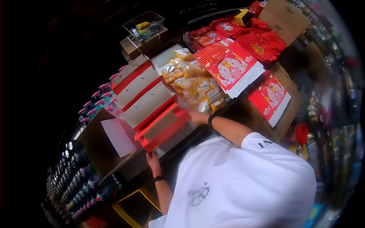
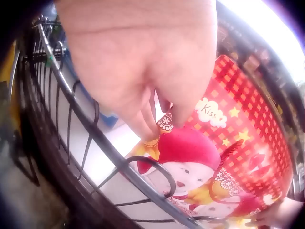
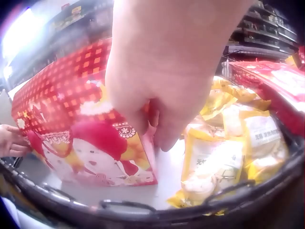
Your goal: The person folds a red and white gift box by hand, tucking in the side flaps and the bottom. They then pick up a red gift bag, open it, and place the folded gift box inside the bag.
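Note:
A red checked gift box (image 1: 152,108) with cream inner panels lies half unfolded on the counter before a person in a white T-shirt. Its printed cartoon side (image 2: 228,157) faces both wrist cameras (image 3: 71,109). My left hand (image 1: 153,159) pinches the box's near corner, fingers curled on the edge (image 2: 159,114). My right hand (image 1: 197,117) grips the opposite end beside the yellow bags, its fingers curled over the edge (image 3: 152,129).
A heap of yellow snack bags (image 1: 194,85) lies right of the box (image 3: 228,143). Flat red gift boxes (image 1: 232,64), red packets (image 1: 243,34) and a cardboard box (image 1: 283,17) sit beyond. A black wire basket rim (image 2: 95,138) runs close to the box. Bottles (image 1: 76,190) stand lower left.

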{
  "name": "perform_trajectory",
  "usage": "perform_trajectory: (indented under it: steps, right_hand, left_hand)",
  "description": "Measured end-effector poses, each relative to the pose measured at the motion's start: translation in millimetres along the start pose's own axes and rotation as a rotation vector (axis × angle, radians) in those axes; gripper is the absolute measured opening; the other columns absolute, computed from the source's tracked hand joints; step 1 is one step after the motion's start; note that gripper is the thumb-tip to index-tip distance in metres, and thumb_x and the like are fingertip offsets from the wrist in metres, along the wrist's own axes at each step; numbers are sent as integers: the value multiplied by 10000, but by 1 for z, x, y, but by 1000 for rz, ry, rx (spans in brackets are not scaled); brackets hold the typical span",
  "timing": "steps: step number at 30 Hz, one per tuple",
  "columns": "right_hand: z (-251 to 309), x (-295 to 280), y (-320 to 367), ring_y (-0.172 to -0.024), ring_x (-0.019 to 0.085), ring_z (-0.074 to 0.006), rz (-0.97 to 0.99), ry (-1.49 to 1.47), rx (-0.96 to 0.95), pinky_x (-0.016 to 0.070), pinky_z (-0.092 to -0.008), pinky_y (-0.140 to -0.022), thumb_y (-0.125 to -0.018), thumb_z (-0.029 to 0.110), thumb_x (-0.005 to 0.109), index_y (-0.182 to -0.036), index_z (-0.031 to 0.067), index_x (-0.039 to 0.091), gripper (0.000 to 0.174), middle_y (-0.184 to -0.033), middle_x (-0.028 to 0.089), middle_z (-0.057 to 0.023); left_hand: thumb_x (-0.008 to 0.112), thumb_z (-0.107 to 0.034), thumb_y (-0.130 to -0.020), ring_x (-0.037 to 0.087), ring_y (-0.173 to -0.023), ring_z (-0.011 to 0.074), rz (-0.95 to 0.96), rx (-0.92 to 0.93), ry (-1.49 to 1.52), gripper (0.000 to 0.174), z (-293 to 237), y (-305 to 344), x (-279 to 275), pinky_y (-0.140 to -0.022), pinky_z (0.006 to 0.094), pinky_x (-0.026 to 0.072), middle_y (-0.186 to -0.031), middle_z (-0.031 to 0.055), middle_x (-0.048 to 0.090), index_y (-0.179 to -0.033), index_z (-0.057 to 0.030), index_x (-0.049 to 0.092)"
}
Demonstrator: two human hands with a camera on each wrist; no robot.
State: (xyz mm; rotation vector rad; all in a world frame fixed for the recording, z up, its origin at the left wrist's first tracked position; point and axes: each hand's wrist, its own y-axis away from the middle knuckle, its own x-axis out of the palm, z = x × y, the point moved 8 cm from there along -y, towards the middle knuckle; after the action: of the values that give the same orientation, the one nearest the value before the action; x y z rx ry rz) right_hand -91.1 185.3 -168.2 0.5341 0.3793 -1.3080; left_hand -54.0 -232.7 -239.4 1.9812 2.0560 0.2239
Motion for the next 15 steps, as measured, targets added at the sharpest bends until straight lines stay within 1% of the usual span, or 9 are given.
perform_trajectory:
  steps: [2,5,7,9,10,12,13,14,15]
  right_hand:
    - [-19,0,18,-1213,644,-420,5,46,128,526,-456,-1007,-968,241,639,-1424,66,568,493,-1305,671,-261]
    - [-19,-49,62,-1159,649,-442,-78,331,362,544,-498,-945,-948,188,579,-1289,52,651,374,-1227,694,-256]
    - [-25,-94,97,-1056,670,-429,-345,460,347,550,-513,-904,-935,106,545,-1174,46,694,288,-1092,715,-217]
    - [-40,-136,136,-1176,601,-411,-514,426,335,511,-475,-1008,-966,99,577,-1161,45,688,230,-1205,649,-198]
    - [-61,-155,152,-1169,594,-415,-613,426,306,505,-476,-1019,-942,66,608,-1186,41,675,254,-1209,629,-202]
    - [-89,-198,181,-1266,523,-432,-710,505,455,482,-489,-1050,-906,77,685,-1224,14,633,328,-1317,550,-219]
    - [-119,-214,191,-1289,495,-446,-797,573,438,458,-502,-1080,-892,97,722,-1297,9,589,436,-1342,523,-232]
    - [-119,-231,199,-1321,467,-467,-796,556,555,426,-514,-1123,-885,106,746,-1364,-2,541,532,-1400,490,-260]
    - [-142,-243,203,-1428,395,-474,-760,518,615,350,-533,-1199,-886,217,789,-1459,-20,480,693,-1522,424,-291]
  left_hand:
    - [645,-51,-1002,621,-1122,197,-80,-40,10,347,-8,9,-2,-939,326,516,-1294,134,619,-1332,13,560]
    - [607,-60,-1021,616,-1056,196,-210,-30,11,238,-23,24,-10,-913,323,515,-1233,107,590,-1245,3,555]
    - [528,12,-987,593,-1014,214,-277,29,-71,187,-43,37,-9,-910,342,503,-1164,110,568,-1174,5,545]
    - [495,53,-955,583,-1020,232,-316,97,-166,230,-51,42,-13,-933,353,490,-1160,125,567,-1177,18,543]
    - [454,96,-906,585,-1092,288,-292,96,-262,310,-66,48,-8,-1016,395,462,-1169,161,576,-1198,47,548]
    - [444,103,-897,597,-1074,287,-351,221,-360,330,-61,51,-9,-987,383,488,-1178,168,565,-1201,38,556]
    - [439,106,-893,603,-1065,286,-385,288,-409,341,-62,54,-11,-972,376,501,-1182,171,559,-1203,34,561]
    - [435,116,-887,603,-1076,289,-415,285,-437,357,-65,60,-12,-984,380,495,-1188,173,557,-1210,32,562]
    - [431,126,-881,602,-1088,291,-445,283,-463,373,-69,68,-10,-996,383,489,-1193,174,555,-1217,31,564]
